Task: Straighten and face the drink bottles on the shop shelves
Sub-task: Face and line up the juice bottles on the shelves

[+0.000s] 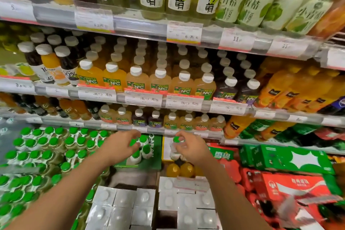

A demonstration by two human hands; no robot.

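My right hand [190, 148] grips a small clear bottle with a green cap [176, 139] by its neck, holding it upright above the bottom display. My left hand [121, 145] reaches over a cluster of green-capped white bottles [143, 139] standing in a green carton [153, 155], with its fingers curled around the top of one of them. Both forearms stretch in from the lower edge of the view.
Shrink-wrapped green-capped bottles [46, 155] fill the lower left. White boxes [168, 203] lie in front, with red cartons [291, 186] and green cartons [285, 157] at right. Shelves above carry NFC juice bottles [160, 82] behind price strips [141, 99]; orange bottles [179, 170] sit below my right hand.
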